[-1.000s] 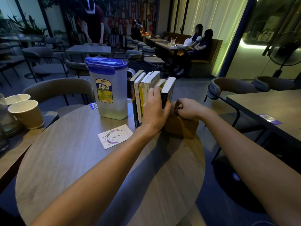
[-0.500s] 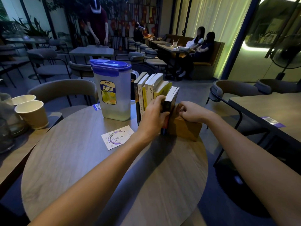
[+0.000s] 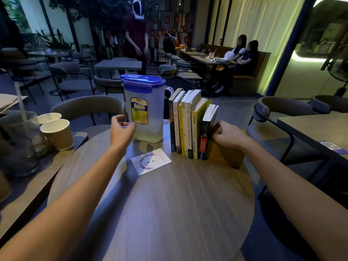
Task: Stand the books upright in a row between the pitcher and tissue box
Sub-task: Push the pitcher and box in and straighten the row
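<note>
Several books (image 3: 190, 125) stand upright in a row on the round wooden table (image 3: 169, 213), spines facing me. To their left stands a clear pitcher (image 3: 145, 110) with a blue lid and a yellow Aqua label. On their right, the brown tissue box (image 3: 226, 157) presses against the last dark book, which leans slightly. My left hand (image 3: 121, 129) hovers at the pitcher's lower left side, fingers curled apart and holding nothing. My right hand (image 3: 228, 135) grips the top edge of the tissue box beside the last book.
A printed card (image 3: 150, 162) lies flat in front of the pitcher. Two paper cups (image 3: 56, 134) and a glass jar (image 3: 18, 147) sit on the adjoining table at left. A chair (image 3: 84, 108) stands behind the table, and another table (image 3: 320, 129) is at right.
My left hand has let go of the books and moved left to the pitcher's side. The books now stand on their own. My right hand stays on the tissue box.
</note>
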A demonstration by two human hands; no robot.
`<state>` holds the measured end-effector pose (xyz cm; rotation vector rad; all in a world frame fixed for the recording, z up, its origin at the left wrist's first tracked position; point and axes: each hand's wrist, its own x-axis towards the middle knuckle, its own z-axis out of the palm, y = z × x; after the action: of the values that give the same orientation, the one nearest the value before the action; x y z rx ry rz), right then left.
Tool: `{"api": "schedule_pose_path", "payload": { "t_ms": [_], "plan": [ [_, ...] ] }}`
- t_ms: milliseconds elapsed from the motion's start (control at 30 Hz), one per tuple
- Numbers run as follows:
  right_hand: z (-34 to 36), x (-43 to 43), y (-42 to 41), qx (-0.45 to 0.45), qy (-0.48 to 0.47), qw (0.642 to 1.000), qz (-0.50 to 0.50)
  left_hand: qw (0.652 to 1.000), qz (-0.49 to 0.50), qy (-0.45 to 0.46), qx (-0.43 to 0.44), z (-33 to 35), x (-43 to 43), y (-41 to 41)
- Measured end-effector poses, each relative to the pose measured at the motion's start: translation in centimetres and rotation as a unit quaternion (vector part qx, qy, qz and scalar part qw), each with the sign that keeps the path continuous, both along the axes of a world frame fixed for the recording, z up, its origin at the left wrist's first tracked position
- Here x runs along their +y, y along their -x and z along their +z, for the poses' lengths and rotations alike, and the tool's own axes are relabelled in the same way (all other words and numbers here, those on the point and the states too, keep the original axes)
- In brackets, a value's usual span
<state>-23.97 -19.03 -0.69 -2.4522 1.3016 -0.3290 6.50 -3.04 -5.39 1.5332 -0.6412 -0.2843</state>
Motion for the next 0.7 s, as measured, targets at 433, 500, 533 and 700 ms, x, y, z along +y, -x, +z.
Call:
{"api": "schedule_pose_path", "payload": {
  "t_ms": [433, 500, 533, 700],
  "plan": [
    [-1.1, 1.3, -0.3, -0.035, 0.045, 0.998, -0.034, 0.981, -0.161, -0.082, 0.069, 0.2, -2.7, -3.1],
    [-1.5, 1.1, -0.3, -0.053, 0.052, 0.997, -0.03, 0.982, -0.157, -0.093, 0.044, -0.1, -2.8, -2.7],
    [-1.5, 1.0, -0.3, -0.059, 0.053, 0.997, -0.026, 0.982, -0.155, -0.1, 0.032, -0.1, -2.9, -2.6],
    [-1.4, 0.8, -0.5, -0.067, 0.031, 0.997, -0.025, 0.979, -0.16, -0.123, -0.042, -0.4, -3.0, -2.0]
  ]
}}
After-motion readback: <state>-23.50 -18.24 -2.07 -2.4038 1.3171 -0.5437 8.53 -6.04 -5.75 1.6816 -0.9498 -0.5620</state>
